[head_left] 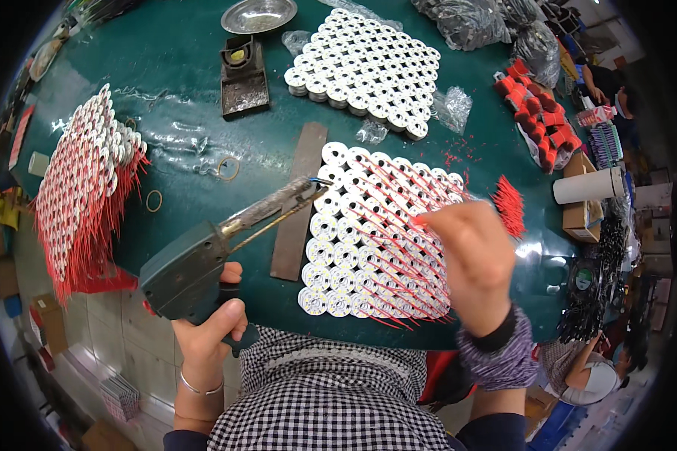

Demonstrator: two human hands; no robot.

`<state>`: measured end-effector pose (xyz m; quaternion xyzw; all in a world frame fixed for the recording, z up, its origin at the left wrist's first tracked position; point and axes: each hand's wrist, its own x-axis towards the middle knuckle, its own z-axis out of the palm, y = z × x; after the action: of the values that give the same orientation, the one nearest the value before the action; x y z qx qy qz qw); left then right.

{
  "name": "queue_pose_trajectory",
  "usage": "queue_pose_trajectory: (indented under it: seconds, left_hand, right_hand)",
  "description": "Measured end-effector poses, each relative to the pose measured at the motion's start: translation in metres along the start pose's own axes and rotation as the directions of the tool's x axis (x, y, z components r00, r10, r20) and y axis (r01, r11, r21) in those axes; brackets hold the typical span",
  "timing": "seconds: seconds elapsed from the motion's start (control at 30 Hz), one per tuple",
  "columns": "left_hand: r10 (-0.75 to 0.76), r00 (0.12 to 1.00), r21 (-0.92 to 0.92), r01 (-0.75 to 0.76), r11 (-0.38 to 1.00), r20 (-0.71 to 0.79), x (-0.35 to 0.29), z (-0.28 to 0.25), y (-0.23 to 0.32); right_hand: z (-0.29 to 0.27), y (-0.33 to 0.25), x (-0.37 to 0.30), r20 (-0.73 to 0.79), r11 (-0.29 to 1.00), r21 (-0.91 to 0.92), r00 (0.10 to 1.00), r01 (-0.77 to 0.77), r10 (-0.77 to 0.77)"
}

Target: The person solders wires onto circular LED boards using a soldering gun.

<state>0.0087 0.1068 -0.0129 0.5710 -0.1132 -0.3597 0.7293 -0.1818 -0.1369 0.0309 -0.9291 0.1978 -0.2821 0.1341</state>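
My left hand [209, 331] is wrapped round the grip of a dark green soldering gun [184, 270]. The gun's tip points to the right and hangs by the upper left boards of a block of round white circuit boards [344, 255]. Short red wires [384, 244] slant across most of that block, while its left columns carry none. Over the right side of the boards, my right hand [480, 259] has its fingers pinched together, with a bit of red wire [419, 221] showing at the fingertips. The wire's other end is hidden by the fingers.
A flat brown bar [299, 203] lies along the block's left side. Behind stand more white boards [365, 71], a soldering stand [244, 83] and a metal dish [258, 15]. Wired boards [83, 188] sit at left. Loose red wires [509, 207] and red bundles [538, 116] lie at right.
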Motion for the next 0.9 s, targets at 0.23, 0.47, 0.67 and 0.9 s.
queue_pose_trajectory:
  seconds: [0.23, 0.47, 0.67, 0.9]
  left_hand:
    - [0.022, 1.0, 0.201, -0.025, 0.979, 0.014, -0.018, -0.006, -0.006]
    - [0.075, 0.997, 0.487, -0.063, 0.871, -0.005, -0.023, 0.004, -0.007]
    - [0.205, 0.962, 0.584, -0.273, 0.765, 0.181, -0.017, 0.001, -0.011]
    - [0.206, 0.938, 0.625, -0.34, 0.703, 0.278, -0.014, 0.006, -0.004]
  right_hand:
    - [0.052, -0.029, -0.026, 0.009, 1.0, 0.019, 1.0, 0.025, -0.025]
    - [0.068, -0.026, -0.033, 0.047, 1.0, -0.024, 0.999, 0.016, -0.015]
    - [0.067, -0.029, -0.034, 0.06, 0.999, -0.033, 0.998, 0.001, 0.001]
    - [0.067, -0.028, -0.036, 0.071, 0.999, -0.037, 0.997, -0.005, 0.007]
